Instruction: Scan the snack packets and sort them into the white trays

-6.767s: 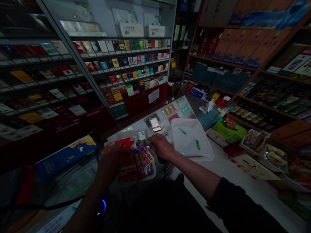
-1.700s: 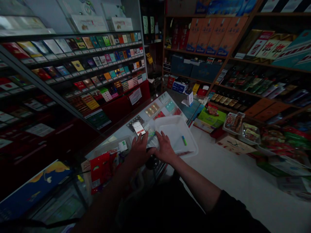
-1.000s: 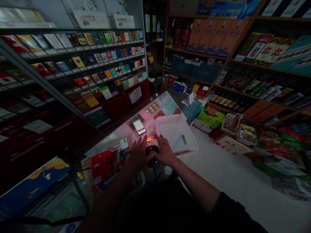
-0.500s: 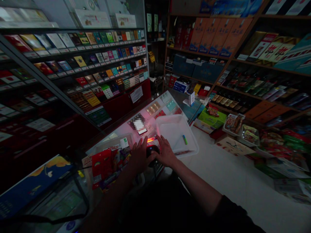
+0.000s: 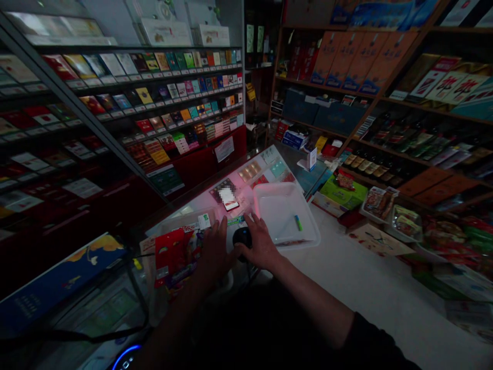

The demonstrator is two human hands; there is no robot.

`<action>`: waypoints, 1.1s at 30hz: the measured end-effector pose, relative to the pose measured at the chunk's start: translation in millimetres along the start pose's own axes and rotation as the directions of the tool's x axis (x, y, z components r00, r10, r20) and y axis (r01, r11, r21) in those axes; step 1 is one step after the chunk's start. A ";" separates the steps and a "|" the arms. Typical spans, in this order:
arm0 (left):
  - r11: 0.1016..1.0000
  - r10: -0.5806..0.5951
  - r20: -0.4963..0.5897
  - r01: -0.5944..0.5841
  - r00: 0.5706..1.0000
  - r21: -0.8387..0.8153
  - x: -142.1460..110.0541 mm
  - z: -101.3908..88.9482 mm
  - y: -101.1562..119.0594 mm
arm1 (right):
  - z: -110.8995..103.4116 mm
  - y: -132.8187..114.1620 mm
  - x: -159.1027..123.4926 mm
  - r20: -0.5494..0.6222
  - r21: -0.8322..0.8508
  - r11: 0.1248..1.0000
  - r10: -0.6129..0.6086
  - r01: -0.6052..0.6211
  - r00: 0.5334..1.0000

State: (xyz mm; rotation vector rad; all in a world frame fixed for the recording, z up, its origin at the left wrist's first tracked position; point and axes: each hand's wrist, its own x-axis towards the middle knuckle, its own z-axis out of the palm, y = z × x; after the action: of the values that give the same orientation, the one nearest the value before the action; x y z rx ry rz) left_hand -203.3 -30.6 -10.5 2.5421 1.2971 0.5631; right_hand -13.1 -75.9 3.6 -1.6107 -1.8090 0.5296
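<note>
Between the fingertips of my two hands is a narrow green pack, lying crosswise with printing on it. My left hand is at its left end and my right hand at its right end, fingers bent inward and closed on it. Just nearer to me, a black scanner with a small blue light stands between the hands; my right thumb passes in front of it. Beyond the pack, a phone with a lit, partly blurred screen lies on the counter.
A white plastic tray holding a small green-and-blue item stands to the right. On the left, a bin holds snack packs, including a red bag. A glass counter runs ahead, before shelves of cigarette packs. Boxed snacks lie at right.
The red glow on the pack between my hands has gone, and its green print shows. My hands stay nearly in place, while the view has turned slightly left.
</note>
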 end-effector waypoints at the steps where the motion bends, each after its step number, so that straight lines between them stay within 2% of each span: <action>1: 1.000 -0.009 -0.010 0.009 1.000 0.005 -4.9 -4.0 -1.4 | 2.1 -4.2 0.4 0.010 -0.009 1.000 -0.012 0.012 1.000; 6: 0.998 -0.056 -0.059 0.059 0.997 0.038 -32.2 -21.7 -12.3 | 13.4 -30.6 0.4 0.100 -0.054 0.995 -0.077 0.083 0.992; 12: 0.986 -0.126 -0.078 0.134 0.989 0.100 -62.8 -32.0 -34.1 | 34.1 -65.5 -0.3 0.206 -0.088 0.981 -0.152 0.173 0.967; 19: 0.964 -0.236 -0.054 0.241 0.970 0.114 -88.1 -35.8 -50.6 | 64.5 -80.9 -2.5 0.300 -0.097 0.974 -0.166 0.203 0.939; 25: 0.957 -0.227 -0.046 0.231 0.973 0.177 -92.1 -37.3 -50.1 | 71.4 -81.5 -8.0 0.294 -0.107 0.971 -0.173 0.212 0.940; 33: 0.936 -0.219 -0.089 0.235 0.972 0.261 -77.0 -39.6 -38.8 | 53.0 -81.5 -10.7 0.224 -0.170 0.965 -0.159 0.199 0.961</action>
State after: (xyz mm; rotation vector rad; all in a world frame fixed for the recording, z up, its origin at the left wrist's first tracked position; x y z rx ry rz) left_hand -289.8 -69.4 -7.2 2.5447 1.7710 0.4411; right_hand -108.0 -93.3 19.2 -1.5390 -2.1979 0.4674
